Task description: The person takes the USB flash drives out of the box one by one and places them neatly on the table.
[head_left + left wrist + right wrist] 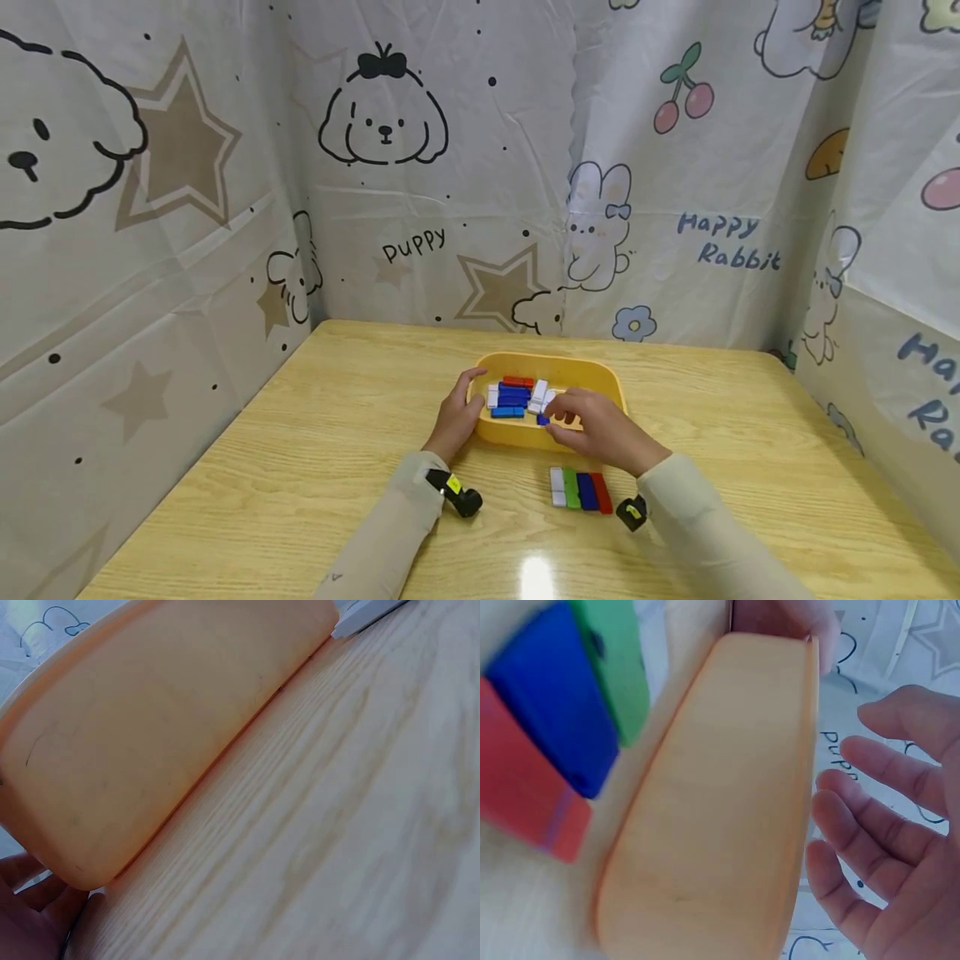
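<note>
- Left hand [455, 414] gripped the left rim of the yellow tray [585, 372], thumb over the lip, fingers curled on the outer wall.
- Tray sat mid-table [300, 450], long axis left to right; loose blocks [513, 395] (red, blue, white) lay inside, long axes mostly along the tray's.
- Right hand [596, 427] reached over the tray's near-right rim, a small dark blue block [542, 419] at its fingertips; head view read as a pinch, but the right wrist view showed fingers [870, 825] spread, so I couldn't tell the grip.
- Right hand was nearer the blocks; they lay just left of its fingertips.
- Row of four blocks [580, 489] (white, green, blue, red) lay just in front of the tray, side by side, long axes front to back.
- Open table lay on both sides of the tray; printed curtain [420, 167] stood close behind.
</note>
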Demonstrator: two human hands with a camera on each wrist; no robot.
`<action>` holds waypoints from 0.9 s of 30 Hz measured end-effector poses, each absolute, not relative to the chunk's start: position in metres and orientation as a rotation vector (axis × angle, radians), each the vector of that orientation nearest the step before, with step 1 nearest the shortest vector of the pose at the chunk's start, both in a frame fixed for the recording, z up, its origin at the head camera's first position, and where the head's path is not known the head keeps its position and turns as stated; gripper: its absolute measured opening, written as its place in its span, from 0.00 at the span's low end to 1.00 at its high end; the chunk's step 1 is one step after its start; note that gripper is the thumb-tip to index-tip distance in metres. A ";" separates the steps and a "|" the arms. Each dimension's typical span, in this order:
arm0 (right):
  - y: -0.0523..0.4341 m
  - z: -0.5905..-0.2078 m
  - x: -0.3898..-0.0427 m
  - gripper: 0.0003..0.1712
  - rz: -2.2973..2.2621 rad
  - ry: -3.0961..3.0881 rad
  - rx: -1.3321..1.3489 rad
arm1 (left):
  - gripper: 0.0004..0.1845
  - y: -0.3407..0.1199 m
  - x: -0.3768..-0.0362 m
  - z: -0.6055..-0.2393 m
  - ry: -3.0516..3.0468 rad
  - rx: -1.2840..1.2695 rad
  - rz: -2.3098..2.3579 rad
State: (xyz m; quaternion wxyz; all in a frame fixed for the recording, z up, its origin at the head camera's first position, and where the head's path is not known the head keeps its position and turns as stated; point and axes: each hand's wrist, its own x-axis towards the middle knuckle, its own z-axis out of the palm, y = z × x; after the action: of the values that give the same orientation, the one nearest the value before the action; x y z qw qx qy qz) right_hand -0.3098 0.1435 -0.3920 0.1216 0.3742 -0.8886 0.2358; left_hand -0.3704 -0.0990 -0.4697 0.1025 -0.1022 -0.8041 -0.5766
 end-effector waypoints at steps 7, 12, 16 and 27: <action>0.135 -0.387 -0.340 0.13 0.659 -2.766 0.947 | 0.26 -0.099 -0.370 -0.471 -2.378 -0.305 -1.706; 0.131 -0.390 -0.360 0.17 0.651 -2.847 0.895 | 0.26 -0.100 -0.371 -0.472 -2.369 -0.301 -1.703; 0.129 -0.396 -0.372 0.19 0.637 -2.877 0.863 | 0.26 -0.101 -0.372 -0.473 -2.365 -0.314 -1.691; 0.128 -0.417 -0.389 0.20 0.709 -2.936 0.702 | 0.26 -0.100 -0.371 -0.472 -2.361 -0.321 -1.689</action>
State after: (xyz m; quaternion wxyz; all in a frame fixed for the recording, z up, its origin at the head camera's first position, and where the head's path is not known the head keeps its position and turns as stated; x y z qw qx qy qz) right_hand -0.3889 0.1278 -0.4174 0.0204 0.2263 -0.9466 0.2287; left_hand -0.3707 -0.1004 -0.4719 0.1102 -0.1092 -0.8035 -0.5747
